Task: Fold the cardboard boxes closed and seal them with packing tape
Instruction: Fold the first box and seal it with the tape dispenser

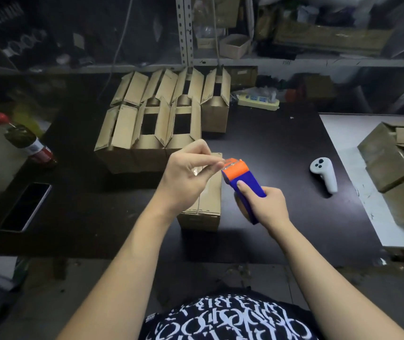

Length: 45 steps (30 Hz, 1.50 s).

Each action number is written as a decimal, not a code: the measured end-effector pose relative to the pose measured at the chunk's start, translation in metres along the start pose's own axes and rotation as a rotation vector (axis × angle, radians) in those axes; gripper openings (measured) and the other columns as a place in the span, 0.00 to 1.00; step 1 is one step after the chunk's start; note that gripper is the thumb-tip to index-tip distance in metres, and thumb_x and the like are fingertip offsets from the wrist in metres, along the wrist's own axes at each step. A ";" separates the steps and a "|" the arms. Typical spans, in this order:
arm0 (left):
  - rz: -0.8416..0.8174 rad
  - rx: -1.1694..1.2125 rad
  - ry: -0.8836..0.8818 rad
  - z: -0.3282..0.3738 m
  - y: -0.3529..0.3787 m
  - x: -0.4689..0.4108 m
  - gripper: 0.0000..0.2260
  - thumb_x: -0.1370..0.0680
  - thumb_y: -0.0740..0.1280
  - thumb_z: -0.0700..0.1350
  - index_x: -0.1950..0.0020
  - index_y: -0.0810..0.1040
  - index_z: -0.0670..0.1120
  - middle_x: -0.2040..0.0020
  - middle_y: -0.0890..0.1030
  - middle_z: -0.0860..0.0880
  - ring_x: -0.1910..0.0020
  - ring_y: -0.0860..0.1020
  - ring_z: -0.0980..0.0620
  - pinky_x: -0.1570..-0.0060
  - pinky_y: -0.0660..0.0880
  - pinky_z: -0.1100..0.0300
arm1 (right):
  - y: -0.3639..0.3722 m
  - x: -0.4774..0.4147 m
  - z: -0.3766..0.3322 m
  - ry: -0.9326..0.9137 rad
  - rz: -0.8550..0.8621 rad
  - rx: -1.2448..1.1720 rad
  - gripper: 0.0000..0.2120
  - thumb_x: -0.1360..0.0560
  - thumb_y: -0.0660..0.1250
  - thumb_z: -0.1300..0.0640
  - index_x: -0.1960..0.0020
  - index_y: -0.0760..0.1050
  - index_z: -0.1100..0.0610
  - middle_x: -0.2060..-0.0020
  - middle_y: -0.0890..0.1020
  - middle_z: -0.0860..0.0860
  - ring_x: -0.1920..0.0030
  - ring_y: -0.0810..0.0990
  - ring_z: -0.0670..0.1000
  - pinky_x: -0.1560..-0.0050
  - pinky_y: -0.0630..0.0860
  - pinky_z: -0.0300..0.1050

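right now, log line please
left hand pinches tape end | right hand grips tape dispenser | closed box below | open boxes behind

Closed box (210, 200) centre on table (269, 143); open boxes (147, 133) behind; controller (324, 174) right; phone (25, 207), bottle (24, 139) left.

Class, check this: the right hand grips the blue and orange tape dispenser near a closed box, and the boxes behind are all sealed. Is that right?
No. In the head view the boxes behind stand with flaps open, not sealed. The rest holds: the right hand grips the blue and orange tape dispenser near the closed box.
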<state>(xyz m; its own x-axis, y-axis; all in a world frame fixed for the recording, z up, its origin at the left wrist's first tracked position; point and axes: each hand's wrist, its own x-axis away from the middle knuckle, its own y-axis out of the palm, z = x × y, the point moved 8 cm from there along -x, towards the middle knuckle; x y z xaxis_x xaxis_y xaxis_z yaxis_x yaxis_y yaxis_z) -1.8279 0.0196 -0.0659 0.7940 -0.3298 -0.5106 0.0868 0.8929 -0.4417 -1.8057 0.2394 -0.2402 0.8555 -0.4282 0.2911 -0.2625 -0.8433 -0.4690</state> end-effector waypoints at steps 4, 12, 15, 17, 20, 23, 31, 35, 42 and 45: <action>0.055 0.089 0.055 0.020 -0.026 -0.010 0.03 0.21 0.72 0.37 0.50 0.85 0.40 0.56 0.80 0.43 0.57 0.79 0.43 0.61 0.75 0.50 | -0.029 -0.013 0.051 0.326 0.178 0.164 0.31 0.31 0.70 0.28 0.57 0.78 0.58 0.60 0.82 0.55 0.58 0.81 0.59 0.57 0.75 0.48; -0.010 0.329 -0.341 -0.018 -0.025 0.004 0.02 0.21 0.72 0.39 0.51 0.84 0.41 0.58 0.85 0.42 0.55 0.85 0.49 0.50 0.79 0.59 | 0.003 -0.006 0.050 -0.060 0.051 0.569 0.20 0.26 0.71 0.51 0.36 0.74 0.53 0.61 0.76 0.51 0.59 0.77 0.57 0.60 0.72 0.45; -0.035 0.354 -0.397 -0.024 -0.023 0.012 0.02 0.21 0.72 0.40 0.51 0.84 0.43 0.60 0.86 0.44 0.56 0.85 0.49 0.53 0.77 0.63 | 0.003 0.009 0.023 -0.166 0.109 0.530 0.06 0.25 0.69 0.56 0.50 0.76 0.54 0.69 0.71 0.49 0.62 0.77 0.61 0.62 0.69 0.46; -0.039 0.359 -0.421 -0.025 -0.024 0.016 0.02 0.20 0.71 0.40 0.52 0.84 0.44 0.61 0.86 0.45 0.56 0.85 0.50 0.56 0.75 0.67 | -0.002 0.013 0.006 -0.107 0.184 0.517 0.08 0.24 0.67 0.54 0.57 0.72 0.57 0.65 0.76 0.54 0.56 0.80 0.63 0.59 0.70 0.48; -0.057 0.351 -0.445 -0.025 -0.023 0.021 0.03 0.20 0.71 0.40 0.52 0.84 0.44 0.61 0.86 0.45 0.56 0.85 0.48 0.56 0.75 0.68 | 0.008 0.017 -0.030 -0.226 0.109 0.344 0.10 0.23 0.67 0.56 0.44 0.80 0.57 0.47 0.81 0.54 0.47 0.78 0.53 0.49 0.70 0.45; -0.066 0.370 -0.448 -0.024 -0.024 0.024 0.03 0.20 0.70 0.41 0.52 0.84 0.45 0.61 0.86 0.44 0.55 0.85 0.46 0.56 0.75 0.66 | 0.033 0.042 -0.083 -0.355 -0.334 -0.094 0.26 0.22 0.63 0.58 0.24 0.69 0.46 0.28 0.72 0.43 0.29 0.68 0.42 0.34 0.65 0.40; -0.058 0.372 -0.478 -0.028 -0.029 0.036 0.05 0.19 0.70 0.43 0.49 0.85 0.46 0.60 0.86 0.44 0.54 0.84 0.44 0.57 0.75 0.62 | 0.055 0.066 -0.109 -0.379 -0.672 -0.323 0.18 0.21 0.72 0.62 0.33 0.79 0.52 0.55 0.83 0.51 0.50 0.82 0.45 0.47 0.77 0.37; 0.021 0.344 -0.524 -0.038 -0.035 0.047 0.05 0.19 0.70 0.43 0.49 0.85 0.45 0.61 0.86 0.46 0.53 0.84 0.46 0.55 0.76 0.61 | 0.047 0.060 -0.090 -0.310 -0.605 -0.378 0.17 0.24 0.75 0.58 0.35 0.80 0.54 0.59 0.83 0.50 0.53 0.83 0.47 0.47 0.78 0.38; 0.256 0.262 -0.713 -0.068 -0.042 0.085 0.05 0.19 0.71 0.44 0.51 0.86 0.50 0.62 0.86 0.49 0.55 0.84 0.48 0.47 0.77 0.55 | 0.043 0.055 -0.041 0.109 -0.467 -0.522 0.17 0.33 0.80 0.54 0.47 0.84 0.59 0.59 0.87 0.51 0.57 0.86 0.49 0.57 0.79 0.38; 0.299 0.252 -0.831 -0.087 -0.036 0.109 0.06 0.20 0.72 0.44 0.55 0.87 0.49 0.62 0.86 0.47 0.56 0.84 0.52 0.49 0.76 0.56 | 0.048 0.062 -0.014 0.357 -0.446 -0.582 0.14 0.30 0.79 0.62 0.47 0.83 0.64 0.56 0.88 0.56 0.59 0.86 0.49 0.58 0.81 0.38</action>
<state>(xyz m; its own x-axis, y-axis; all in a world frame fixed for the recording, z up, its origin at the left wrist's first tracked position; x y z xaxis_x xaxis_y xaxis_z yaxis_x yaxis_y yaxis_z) -1.7967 -0.0749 -0.1696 0.9732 0.1653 0.1601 -0.1409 0.9781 -0.1532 -1.7716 0.1677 -0.2329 0.7662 -0.0074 0.6426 -0.2050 -0.9505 0.2336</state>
